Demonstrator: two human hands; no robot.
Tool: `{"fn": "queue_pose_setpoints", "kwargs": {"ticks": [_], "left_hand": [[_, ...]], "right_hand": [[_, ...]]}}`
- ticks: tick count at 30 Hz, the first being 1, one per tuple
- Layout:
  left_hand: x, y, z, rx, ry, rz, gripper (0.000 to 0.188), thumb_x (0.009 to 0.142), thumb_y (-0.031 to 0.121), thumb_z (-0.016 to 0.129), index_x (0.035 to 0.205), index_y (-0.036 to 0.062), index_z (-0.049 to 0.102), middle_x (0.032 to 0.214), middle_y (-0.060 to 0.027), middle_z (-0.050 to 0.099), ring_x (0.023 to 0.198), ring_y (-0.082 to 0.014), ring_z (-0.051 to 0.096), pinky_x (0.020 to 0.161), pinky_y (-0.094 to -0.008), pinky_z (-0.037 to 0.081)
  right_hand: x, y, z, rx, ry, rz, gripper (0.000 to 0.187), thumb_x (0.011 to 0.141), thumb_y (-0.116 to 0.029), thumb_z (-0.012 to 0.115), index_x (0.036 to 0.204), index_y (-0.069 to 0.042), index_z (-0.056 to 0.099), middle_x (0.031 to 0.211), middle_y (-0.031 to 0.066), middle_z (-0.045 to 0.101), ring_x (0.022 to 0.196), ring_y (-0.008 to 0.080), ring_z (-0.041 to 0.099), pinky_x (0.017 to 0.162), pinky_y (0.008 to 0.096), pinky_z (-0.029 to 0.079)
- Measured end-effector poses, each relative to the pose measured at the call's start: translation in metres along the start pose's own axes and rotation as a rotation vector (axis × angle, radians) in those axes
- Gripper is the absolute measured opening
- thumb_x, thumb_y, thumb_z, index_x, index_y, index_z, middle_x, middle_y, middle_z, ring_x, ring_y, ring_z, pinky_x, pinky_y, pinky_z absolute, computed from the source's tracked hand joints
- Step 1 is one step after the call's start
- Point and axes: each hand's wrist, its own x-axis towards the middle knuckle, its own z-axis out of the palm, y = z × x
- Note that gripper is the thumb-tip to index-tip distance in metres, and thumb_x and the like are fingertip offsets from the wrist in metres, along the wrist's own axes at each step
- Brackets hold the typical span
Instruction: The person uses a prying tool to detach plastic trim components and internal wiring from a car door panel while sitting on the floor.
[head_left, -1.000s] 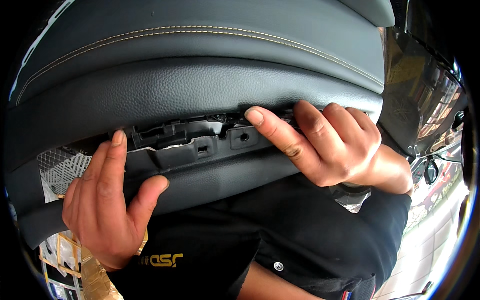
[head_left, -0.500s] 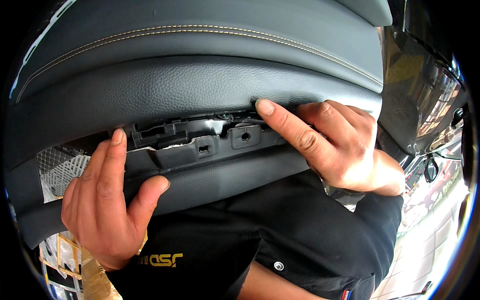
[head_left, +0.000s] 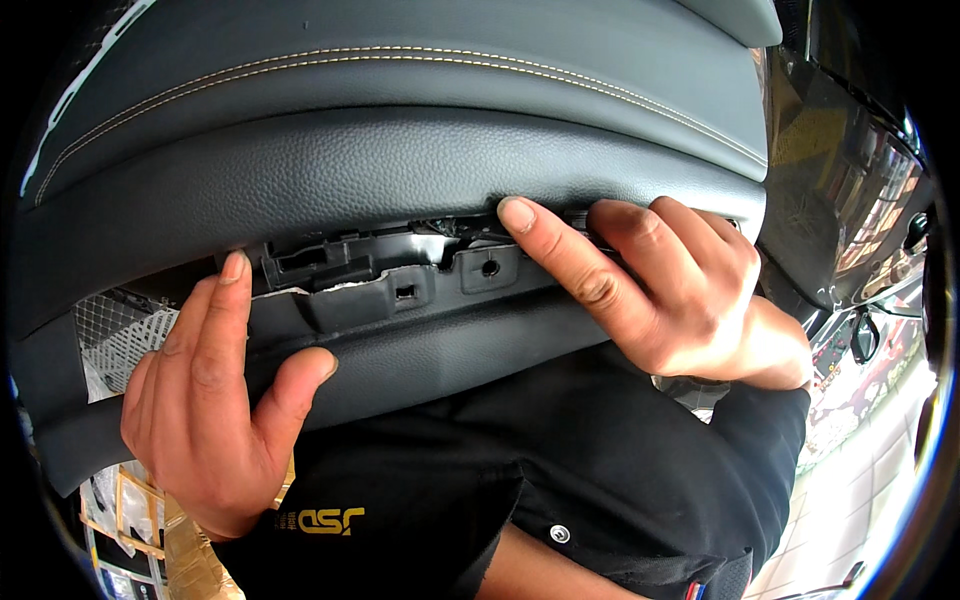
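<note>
A black leather-grained car trim panel (head_left: pixel 380 165) with a double row of pale stitching stretches across in front of me. Along its lower edge a long gap exposes black plastic framework (head_left: pixel 400 292) with square and round holes. My left hand (head_left: pixel 215 390) rests at the gap's left end, index fingertip against the edge and thumb spread apart over the lower padded part. On the right, my right hand (head_left: pixel 660 280) grips the panel's edge. Its index finger stretches onto the leather, the other fingers bend at the gap, and its thumb is hidden.
Below the panel is my dark shirt (head_left: pixel 430 450). At lower left lie brown wrapping (head_left: pixel 195 550) and clear plastic bags (head_left: pixel 140 505). A glossy dark car body part (head_left: pixel 850 190) stands at right, above a pale tiled floor (head_left: pixel 850 500).
My right hand has shifted slightly left and up. Beside its bent fingers the gap looks a little wider. My left hand has barely moved.
</note>
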Motion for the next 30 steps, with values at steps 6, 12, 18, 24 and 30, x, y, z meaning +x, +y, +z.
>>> {"fn": "queue_pose_setpoints", "kwargs": {"ticks": [6, 12, 18, 24, 30], "left_hand": [[0.003, 0.0, 0.001, 0.002, 0.001, 0.017, 0.06, 0.09, 0.036, 0.074, 0.128, -0.0088, 0.063, 0.12, -0.0197, 0.072, 0.106, -0.0306, 0.073, 0.085, -0.0366, 0.058], [0.002, -0.001, -0.001, 0.002, -0.002, 0.017, 0.059, 0.09, 0.036, 0.074, 0.127, -0.0091, 0.063, 0.119, -0.0195, 0.072, 0.106, -0.0309, 0.073, 0.085, -0.0369, 0.058], [0.007, -0.001, 0.007, 0.091, 0.094, 0.08, 0.063, 0.094, 0.049, 0.067, 0.124, -0.0061, 0.065, 0.108, -0.0165, 0.074, 0.086, -0.0267, 0.074, 0.064, -0.0315, 0.053], [0.004, 0.003, 0.006, 0.1, 0.083, 0.034, 0.064, 0.097, 0.051, 0.062, 0.123, -0.007, 0.066, 0.11, -0.0167, 0.074, 0.09, -0.029, 0.074, 0.067, -0.0327, 0.055], [0.004, 0.004, 0.007, 0.087, 0.039, 0.011, 0.064, 0.097, 0.048, 0.062, 0.125, -0.0094, 0.063, 0.114, -0.0201, 0.073, 0.098, -0.0336, 0.073, 0.077, -0.0371, 0.057]], "right_hand": [[-0.006, -0.006, 0.006, -0.157, 0.079, 0.0, 0.058, 0.077, -0.005, 0.076, 0.132, -0.023, 0.071, 0.077, -0.0004, 0.056, 0.056, 0.0086, 0.043, 0.043, 0.022, 0.038], [-0.014, -0.004, 0.012, -0.104, 0.173, 0.006, 0.055, 0.076, -0.008, 0.079, 0.128, -0.022, 0.073, 0.077, -0.0017, 0.058, 0.054, 0.0081, 0.042, 0.043, 0.0218, 0.036], [-0.029, 0.006, 0.007, 0.171, 0.153, 0.151, 0.051, 0.071, -0.014, 0.079, 0.122, -0.019, 0.075, 0.072, -0.0023, 0.057, 0.054, 0.0082, 0.052, 0.043, 0.0232, 0.042], [-0.047, 0.017, -0.002, 0.159, 0.106, 0.223, 0.043, 0.073, -0.021, 0.082, 0.116, -0.015, 0.077, 0.07, -0.0032, 0.058, 0.055, 0.0084, 0.054, 0.045, 0.0241, 0.042], [-0.064, 0.02, -0.003, -0.012, 0.118, 0.232, 0.04, 0.072, -0.015, 0.077, 0.112, -0.011, 0.077, 0.08, -0.002, 0.066, 0.06, 0.0084, 0.056, 0.047, 0.0245, 0.041]]}}
